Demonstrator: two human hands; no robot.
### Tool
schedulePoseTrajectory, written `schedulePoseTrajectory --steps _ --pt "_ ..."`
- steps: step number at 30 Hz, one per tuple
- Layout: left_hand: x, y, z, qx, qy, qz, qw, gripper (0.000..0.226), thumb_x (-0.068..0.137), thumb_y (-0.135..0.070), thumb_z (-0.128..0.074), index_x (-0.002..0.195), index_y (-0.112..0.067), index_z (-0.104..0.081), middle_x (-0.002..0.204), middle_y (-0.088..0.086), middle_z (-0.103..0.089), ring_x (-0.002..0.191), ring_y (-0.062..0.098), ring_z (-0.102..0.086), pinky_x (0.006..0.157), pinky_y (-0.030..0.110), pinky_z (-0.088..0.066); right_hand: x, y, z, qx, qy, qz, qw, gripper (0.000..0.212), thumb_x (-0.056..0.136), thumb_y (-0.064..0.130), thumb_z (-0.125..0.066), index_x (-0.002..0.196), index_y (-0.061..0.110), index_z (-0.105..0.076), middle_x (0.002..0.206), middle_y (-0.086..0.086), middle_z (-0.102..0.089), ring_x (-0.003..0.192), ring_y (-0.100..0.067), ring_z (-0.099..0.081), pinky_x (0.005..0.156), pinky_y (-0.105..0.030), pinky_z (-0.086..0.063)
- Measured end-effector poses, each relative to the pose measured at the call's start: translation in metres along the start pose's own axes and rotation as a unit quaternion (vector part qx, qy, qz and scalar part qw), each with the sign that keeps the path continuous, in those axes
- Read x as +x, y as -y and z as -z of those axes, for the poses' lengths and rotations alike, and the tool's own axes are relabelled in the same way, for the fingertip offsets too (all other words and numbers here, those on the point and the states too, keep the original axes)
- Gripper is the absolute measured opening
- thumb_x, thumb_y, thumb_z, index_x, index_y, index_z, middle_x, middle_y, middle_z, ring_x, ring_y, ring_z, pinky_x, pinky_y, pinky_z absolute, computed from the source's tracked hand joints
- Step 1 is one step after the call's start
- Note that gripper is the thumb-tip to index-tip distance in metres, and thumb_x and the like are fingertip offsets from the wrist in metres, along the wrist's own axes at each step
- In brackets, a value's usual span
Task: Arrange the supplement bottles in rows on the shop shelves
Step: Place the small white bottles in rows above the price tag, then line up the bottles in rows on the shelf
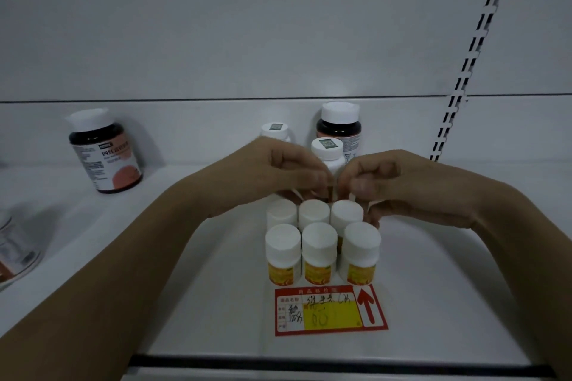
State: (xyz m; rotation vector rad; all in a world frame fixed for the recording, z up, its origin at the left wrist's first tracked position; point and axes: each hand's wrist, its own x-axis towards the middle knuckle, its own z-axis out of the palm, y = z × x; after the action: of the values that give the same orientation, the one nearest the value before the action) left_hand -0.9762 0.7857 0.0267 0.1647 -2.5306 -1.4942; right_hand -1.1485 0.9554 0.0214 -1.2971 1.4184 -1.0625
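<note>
Six small bottles with white caps and yellow labels stand in two rows of three, front row (318, 254) and second row (314, 213), on the white shelf (185, 288). My left hand (278, 170) and my right hand (396, 182) meet just behind the second row. Both have fingers curled downward. They appear to grip small bottles of a third row, almost wholly hidden beneath them; a sliver of white shows under the left fingers.
Two white bottles with code stickers on their caps (327, 148) (275, 128) stand behind the hands. One dark brown bottle (339, 125) is at the back wall and another (103, 151) at the left. A red and yellow price tag (329, 309) lies before the front row. A slotted upright (473, 49) rises at the right.
</note>
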Motion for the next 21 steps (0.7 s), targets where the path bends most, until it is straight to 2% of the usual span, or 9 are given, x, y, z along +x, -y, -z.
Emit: schedulePoseTrajectory --steps 2,4,5,7,10,12,14,17,21 --pt "0.002 0.0 0.004 -0.015 -0.139 -0.052 0.989 0.017 0.092 -0.01 -0.062 0.092 -0.02 -0.074 0.084 -0.003 -0.076 0.076 0.01 -0.07 0.071 0.023 -0.057 0.001 0.002 -0.001 0.015 -0.066 0.04 0.997 0.02 0.08 0.03 -0.069 0.089 0.012 -0.071 0.095 -0.012 -0.069 0.07 -0.021 -0.062 0.061 -0.026 -0.054" --pt "0.004 0.003 0.012 0.006 -0.29 -0.091 0.953 0.019 0.09 -0.008 -0.063 0.089 -0.024 -0.073 0.083 -0.008 -0.073 0.075 0.01 -0.065 0.071 0.024 -0.056 0.004 0.003 -0.001 0.011 -0.161 0.098 0.982 0.016 0.082 0.028 -0.066 0.086 0.013 -0.071 0.091 -0.011 -0.069 0.063 -0.02 -0.06 0.059 -0.027 -0.052" --pt "0.006 0.007 0.016 0.029 -0.347 -0.097 0.932 0.019 0.09 -0.01 -0.064 0.09 -0.026 -0.072 0.085 -0.011 -0.072 0.077 0.008 -0.063 0.072 0.021 -0.054 0.006 0.002 -0.001 -0.01 -0.216 0.127 0.968 0.01 0.084 0.023 -0.067 0.085 0.014 -0.07 0.09 -0.011 -0.068 0.061 -0.021 -0.06 0.058 -0.028 -0.053" --pt "0.008 0.014 0.02 0.078 -0.402 -0.081 0.909 0.017 0.089 -0.015 -0.066 0.098 -0.029 -0.069 0.096 -0.011 -0.067 0.082 0.003 -0.06 0.072 0.009 -0.047 0.01 0.001 -0.002 -0.083 -0.306 0.168 0.933 0.002 0.088 0.015 -0.068 0.089 0.013 -0.069 0.088 -0.008 -0.068 0.058 -0.024 -0.061 0.056 -0.029 -0.055" --pt "0.014 0.029 0.021 0.138 -0.389 -0.024 0.911 0.032 0.089 -0.022 -0.067 0.12 -0.029 -0.062 0.117 -0.009 -0.057 0.098 0.006 -0.055 0.073 -0.005 -0.036 0.016 -0.004 -0.005 -0.154 -0.346 0.186 0.907 0.012 0.088 0.016 -0.069 0.1 0.017 -0.068 0.09 0.001 -0.069 0.06 -0.023 -0.063 0.053 -0.024 -0.055" --pt "0.017 0.036 0.02 0.147 -0.361 0.003 0.921 0.04 0.09 -0.023 -0.067 0.129 -0.028 -0.057 0.124 -0.01 -0.051 0.105 0.005 -0.051 0.074 -0.005 -0.034 0.019 -0.006 -0.008 -0.187 -0.34 0.183 0.903 0.021 0.089 0.016 -0.068 0.109 0.023 -0.067 0.097 0.003 -0.067 0.063 -0.021 -0.064 0.053 -0.023 -0.055" --pt "0.018 0.04 0.019 0.136 -0.34 0.012 0.93 0.041 0.09 -0.023 -0.067 0.13 -0.025 -0.058 0.127 -0.01 -0.052 0.111 0.006 -0.052 0.08 0.0 -0.035 0.022 -0.009 -0.011 -0.218 -0.33 0.172 0.902 0.029 0.089 0.016 -0.068 0.117 0.027 -0.066 0.105 0.003 -0.064 0.066 -0.017 -0.064 0.054 -0.023 -0.055" --pt "0.018 0.041 0.018 0.089 -0.319 0.018 0.944 0.038 0.088 -0.019 -0.07 0.125 -0.021 -0.061 0.125 -0.007 -0.062 0.111 0.008 -0.059 0.091 0.018 -0.047 0.025 -0.011 -0.015 -0.248 -0.313 0.16 0.903 0.029 0.089 0.019 -0.067 0.115 0.031 -0.067 0.11 0.008 -0.059 0.07 -0.012 -0.063 0.056 -0.022 -0.055" --pt "0.017 0.039 0.017 0.042 -0.315 0.021 0.948 0.037 0.085 -0.013 -0.074 0.12 -0.017 -0.061 0.118 -0.002 -0.068 0.104 0.011 -0.066 0.086 0.025 -0.054 0.024 -0.009 -0.017 -0.242 -0.314 0.164 0.904 0.024 0.087 0.019 -0.07 0.104 0.035 -0.067 0.111 0.01 -0.061 0.067 -0.011 -0.063 0.059 -0.019 -0.055"
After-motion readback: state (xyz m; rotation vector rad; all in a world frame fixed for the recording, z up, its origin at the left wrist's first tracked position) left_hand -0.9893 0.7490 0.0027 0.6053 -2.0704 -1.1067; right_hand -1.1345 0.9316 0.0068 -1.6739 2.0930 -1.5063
